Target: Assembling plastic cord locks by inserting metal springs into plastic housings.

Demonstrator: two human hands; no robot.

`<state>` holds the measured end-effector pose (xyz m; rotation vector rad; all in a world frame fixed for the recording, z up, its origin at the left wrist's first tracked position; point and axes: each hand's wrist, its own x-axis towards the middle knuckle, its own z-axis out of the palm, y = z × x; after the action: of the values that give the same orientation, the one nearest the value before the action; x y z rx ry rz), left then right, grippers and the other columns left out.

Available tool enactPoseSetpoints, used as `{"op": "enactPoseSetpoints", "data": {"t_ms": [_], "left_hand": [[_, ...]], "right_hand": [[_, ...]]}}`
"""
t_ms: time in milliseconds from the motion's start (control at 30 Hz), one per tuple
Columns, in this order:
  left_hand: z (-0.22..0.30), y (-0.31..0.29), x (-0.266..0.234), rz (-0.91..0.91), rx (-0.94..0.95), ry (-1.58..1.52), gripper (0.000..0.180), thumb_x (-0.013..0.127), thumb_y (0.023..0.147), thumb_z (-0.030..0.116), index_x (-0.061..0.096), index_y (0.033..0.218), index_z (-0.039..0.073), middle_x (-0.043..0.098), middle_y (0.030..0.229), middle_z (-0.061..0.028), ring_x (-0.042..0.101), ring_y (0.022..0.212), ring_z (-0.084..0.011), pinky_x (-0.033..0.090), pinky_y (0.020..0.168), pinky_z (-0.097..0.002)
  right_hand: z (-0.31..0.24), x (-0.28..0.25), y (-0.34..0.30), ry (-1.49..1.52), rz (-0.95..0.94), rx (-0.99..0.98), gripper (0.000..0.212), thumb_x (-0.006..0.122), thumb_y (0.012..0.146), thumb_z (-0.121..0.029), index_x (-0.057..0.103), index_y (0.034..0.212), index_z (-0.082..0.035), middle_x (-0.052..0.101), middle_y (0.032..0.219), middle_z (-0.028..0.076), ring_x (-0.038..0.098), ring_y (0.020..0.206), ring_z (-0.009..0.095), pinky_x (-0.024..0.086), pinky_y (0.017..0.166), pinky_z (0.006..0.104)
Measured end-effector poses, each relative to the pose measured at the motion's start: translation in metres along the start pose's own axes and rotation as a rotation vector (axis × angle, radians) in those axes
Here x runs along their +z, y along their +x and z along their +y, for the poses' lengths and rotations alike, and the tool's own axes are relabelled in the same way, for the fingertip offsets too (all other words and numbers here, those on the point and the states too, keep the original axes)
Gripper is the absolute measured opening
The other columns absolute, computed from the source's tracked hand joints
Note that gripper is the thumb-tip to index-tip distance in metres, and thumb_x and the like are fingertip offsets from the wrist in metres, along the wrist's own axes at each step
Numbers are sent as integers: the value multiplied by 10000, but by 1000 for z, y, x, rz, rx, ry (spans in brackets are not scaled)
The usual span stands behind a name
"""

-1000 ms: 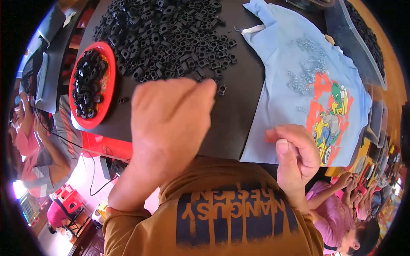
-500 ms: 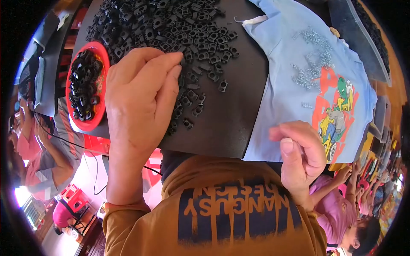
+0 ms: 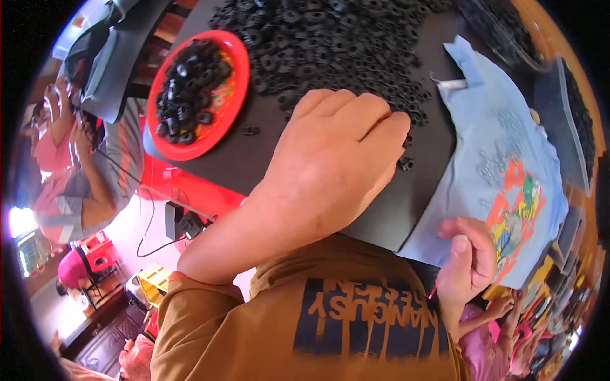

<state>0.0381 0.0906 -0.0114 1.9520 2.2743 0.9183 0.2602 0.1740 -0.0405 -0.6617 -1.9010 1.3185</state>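
Observation:
My left hand (image 3: pixel 337 159) reaches over the near edge of a spread pile of small black plastic parts (image 3: pixel 318 44). Its fingers are curled downward and the fingertips are hidden beneath, so whatever they hold does not show. To the right, my right hand (image 3: pixel 469 260) is curled palm up with its thumb against the bent fingers, over the near side of a blue T-shirt (image 3: pixel 438 209). The contents of that hand cannot be made out. Tiny silvery pieces (image 3: pixel 499 152), spring-like in look, lie scattered on the shirt. A few black parts sit just beside my left hand.
A red plate (image 3: pixel 240 95) heaped with black parts stands at the left of the dark table (image 3: pixel 387 222). Clear plastic bins (image 3: pixel 562 120) holding black pieces are at the far right. A cable (image 3: pixel 152 235) hangs at the left. Other people sit on both sides.
My left hand has moved right across the pile, closer to my right hand, and its fingers now curl downward. My right hand stays curled near the shirt. The whole view has shifted.

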Motion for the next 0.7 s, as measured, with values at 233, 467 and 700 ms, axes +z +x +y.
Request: {"op": "enactPoseSetpoints", "data": {"t_ms": [233,467,700], "left_hand": [[-47,-27,-35,354,-125,379,213,656,726,66,656,938,85,614,863,-60,583,830,-266,418,763,-382],[-72,-29,-58,194,-253,643,181,603,795,111,648,966,70,599,946,-78,562,925,-270,378,841,-394],[-84,-28,-58,108,-314,641,139,592,803,121,635,923,64,576,907,-91,562,892,-296,383,827,-404]], "right_hand": [[0,3,-2,-18,30,12,170,575,846,-51,607,990,34,636,825,141,579,708,189,455,646,283],[0,5,-2,-32,35,27,156,562,847,-26,604,979,45,630,822,138,577,722,187,450,660,281],[-1,4,-2,-9,42,36,159,568,847,-25,611,984,45,633,835,139,580,717,179,455,650,272]]}}
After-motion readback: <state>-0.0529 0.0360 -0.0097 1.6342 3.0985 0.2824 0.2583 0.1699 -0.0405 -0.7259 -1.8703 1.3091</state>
